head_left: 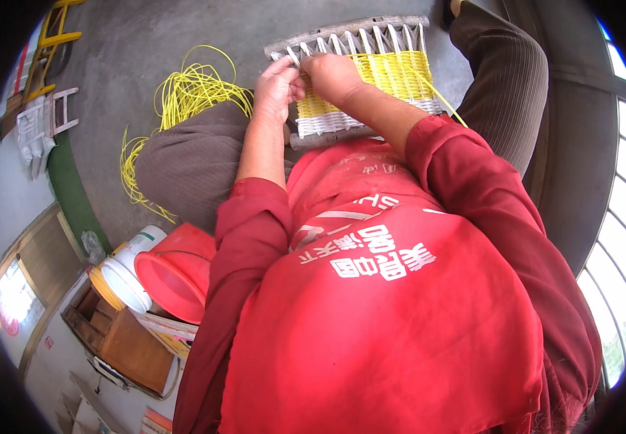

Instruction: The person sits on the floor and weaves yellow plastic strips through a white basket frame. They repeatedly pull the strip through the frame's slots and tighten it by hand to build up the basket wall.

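Between my knees lies a woven panel (396, 81) with grey wooden bars along its far and near sides. Its white ribs (337, 45) stand bare near the far bar; yellow and white strands are woven across them nearer to me. At the panel's far left corner my left hand (278, 85) has its fingers closed in a pinch next to the outer ribs. My right hand (333, 77) is curled against it over the weave, fingers mostly hidden. What either hand pinches does not show. A loose yellow strand (444, 103) sticks out from the weave on the right.
A tangled heap of yellow strand (201, 94) lies on the grey floor (132, 50) beside my left knee. At lower left stand a red basin (175, 278), a white bucket (126, 281) and a wooden cabinet (135, 343). A red apron (385, 325) covers my lap.
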`<state>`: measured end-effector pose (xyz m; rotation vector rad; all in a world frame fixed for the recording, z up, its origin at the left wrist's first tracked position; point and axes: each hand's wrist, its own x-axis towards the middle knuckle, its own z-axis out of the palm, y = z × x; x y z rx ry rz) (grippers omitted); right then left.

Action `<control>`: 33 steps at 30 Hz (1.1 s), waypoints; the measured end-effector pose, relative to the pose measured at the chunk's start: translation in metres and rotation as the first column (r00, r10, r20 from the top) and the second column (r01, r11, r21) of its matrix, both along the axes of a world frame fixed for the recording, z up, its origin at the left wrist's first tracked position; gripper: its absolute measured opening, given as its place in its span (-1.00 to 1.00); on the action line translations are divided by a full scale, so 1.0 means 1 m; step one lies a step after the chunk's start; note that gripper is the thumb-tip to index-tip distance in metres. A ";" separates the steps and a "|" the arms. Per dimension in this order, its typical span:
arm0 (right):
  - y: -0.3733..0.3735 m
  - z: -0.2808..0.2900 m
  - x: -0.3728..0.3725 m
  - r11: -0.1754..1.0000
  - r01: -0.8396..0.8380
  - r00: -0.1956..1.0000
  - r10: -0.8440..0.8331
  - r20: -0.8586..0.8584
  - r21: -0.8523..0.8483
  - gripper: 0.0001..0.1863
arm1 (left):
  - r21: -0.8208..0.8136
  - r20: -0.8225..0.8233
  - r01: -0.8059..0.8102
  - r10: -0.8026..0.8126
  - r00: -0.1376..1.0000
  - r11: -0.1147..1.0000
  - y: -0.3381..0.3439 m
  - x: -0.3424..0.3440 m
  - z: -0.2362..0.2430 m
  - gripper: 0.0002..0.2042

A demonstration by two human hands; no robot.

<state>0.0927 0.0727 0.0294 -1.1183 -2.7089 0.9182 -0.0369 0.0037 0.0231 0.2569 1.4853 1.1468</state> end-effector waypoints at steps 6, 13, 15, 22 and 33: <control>0.002 0.002 0.005 1.000 -0.026 0.999 0.026 0.029 0.005 -0.79 | -0.169 -0.394 0.108 -0.168 0.904 0.980 0.005 0.005 0.006 -0.73; -0.001 0.001 0.016 0.998 0.065 0.984 -0.061 -0.166 0.017 -0.79 | -0.249 -0.764 0.215 -0.328 0.556 0.944 0.001 0.004 -0.010 -0.79; 0.001 0.007 0.025 0.981 0.172 0.951 -0.188 -0.247 -0.085 -0.81 | -0.277 -0.802 0.232 -0.357 0.478 0.933 0.001 0.007 -0.007 -0.79; 0.011 -0.015 0.035 0.966 0.257 0.927 -0.254 -0.277 -0.029 -0.82 | -0.014 -0.991 0.314 -0.056 0.124 0.949 -0.003 0.021 0.005 -0.75; 0.015 -0.016 0.039 0.978 0.203 0.970 -0.207 -0.128 -0.044 -0.82 | -0.231 -0.957 0.374 -0.279 0.077 0.898 -0.006 0.029 0.011 -0.68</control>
